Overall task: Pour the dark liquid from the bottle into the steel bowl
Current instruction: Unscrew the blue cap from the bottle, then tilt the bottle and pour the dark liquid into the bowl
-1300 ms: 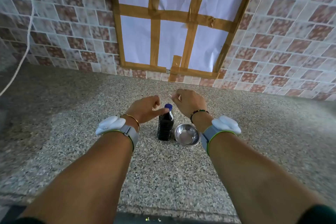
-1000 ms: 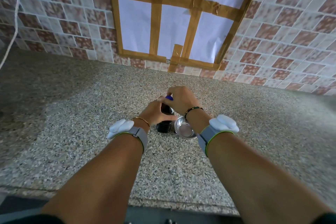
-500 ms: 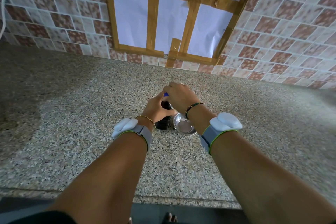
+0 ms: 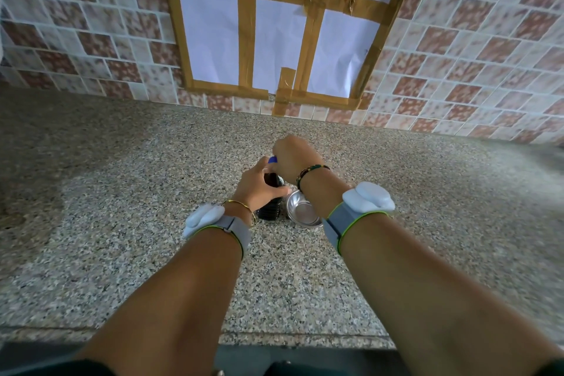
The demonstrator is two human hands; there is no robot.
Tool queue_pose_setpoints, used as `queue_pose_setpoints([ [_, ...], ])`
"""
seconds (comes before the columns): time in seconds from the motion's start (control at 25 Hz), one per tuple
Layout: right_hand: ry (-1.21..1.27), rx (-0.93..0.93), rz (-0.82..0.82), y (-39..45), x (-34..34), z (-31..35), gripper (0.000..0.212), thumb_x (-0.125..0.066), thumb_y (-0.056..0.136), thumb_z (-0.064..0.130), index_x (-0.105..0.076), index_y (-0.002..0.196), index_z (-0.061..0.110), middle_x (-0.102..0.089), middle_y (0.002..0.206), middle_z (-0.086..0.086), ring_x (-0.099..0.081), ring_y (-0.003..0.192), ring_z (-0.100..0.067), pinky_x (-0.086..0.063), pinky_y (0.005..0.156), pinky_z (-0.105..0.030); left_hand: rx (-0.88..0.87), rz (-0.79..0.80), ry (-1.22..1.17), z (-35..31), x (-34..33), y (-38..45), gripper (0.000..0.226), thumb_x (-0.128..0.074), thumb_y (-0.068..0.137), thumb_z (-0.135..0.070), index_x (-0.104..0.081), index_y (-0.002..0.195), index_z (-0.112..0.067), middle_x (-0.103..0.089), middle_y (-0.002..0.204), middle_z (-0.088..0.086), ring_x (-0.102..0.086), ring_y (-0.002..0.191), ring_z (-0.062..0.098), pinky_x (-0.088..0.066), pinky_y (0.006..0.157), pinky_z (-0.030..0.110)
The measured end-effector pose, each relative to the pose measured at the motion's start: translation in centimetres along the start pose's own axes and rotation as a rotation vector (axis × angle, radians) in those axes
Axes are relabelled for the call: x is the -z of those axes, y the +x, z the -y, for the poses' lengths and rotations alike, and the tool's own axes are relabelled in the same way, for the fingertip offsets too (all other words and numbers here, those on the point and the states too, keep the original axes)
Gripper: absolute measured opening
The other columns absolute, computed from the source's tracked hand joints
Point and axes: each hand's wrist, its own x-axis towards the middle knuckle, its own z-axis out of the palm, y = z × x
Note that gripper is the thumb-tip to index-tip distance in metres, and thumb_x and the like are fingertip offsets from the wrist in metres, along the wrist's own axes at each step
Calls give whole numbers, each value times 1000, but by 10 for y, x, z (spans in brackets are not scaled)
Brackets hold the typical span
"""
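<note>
On the speckled granite counter (image 4: pixel 122 223), nearest me, my two forearms reach in, each with a grey wristband. Just past them the steel bowl (image 4: pixel 303 213) sits upright, empty, right beside the bottle (image 4: pixel 270 207) of dark liquid. My left hand (image 4: pixel 258 189) wraps the bottle's body; my right hand (image 4: pixel 293 159) closes over its blue cap (image 4: pixel 272 159). Beyond, the tiled wall (image 4: pixel 91 40).
</note>
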Motion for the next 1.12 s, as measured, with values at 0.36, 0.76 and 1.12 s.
queue_pose_setpoints([
  [0.36, 598, 39, -349, -12, 4, -46, 37, -67, 76, -8, -70, 107, 12, -69, 111, -11, -64, 100, -25, -54, 93, -39, 67, 94, -58, 14, 6, 8, 74, -91, 60, -13, -53, 123, -12, -64, 110, 4, -59, 108, 25, -44, 98, 37],
  [0.76, 690, -354, -324, -56, -75, -113, 34, -70, 82, 4, -64, 115, 11, -68, 111, -10, -60, 87, -16, -50, 83, -25, 63, 129, -44, 22, -4, 8, 66, -86, 63, -34, -52, 116, -15, -67, 110, 4, -60, 103, 23, -45, 94, 37],
  [1.12, 720, -430, -370, -68, -107, -137, 33, -70, 81, 2, -66, 112, 11, -67, 108, -12, -60, 83, -19, -48, 79, -25, -93, 234, 376, 9, 5, -1, 63, -82, 69, -42, -51, 119, -18, -71, 110, 8, -67, 104, 25, -52, 91, 35],
])
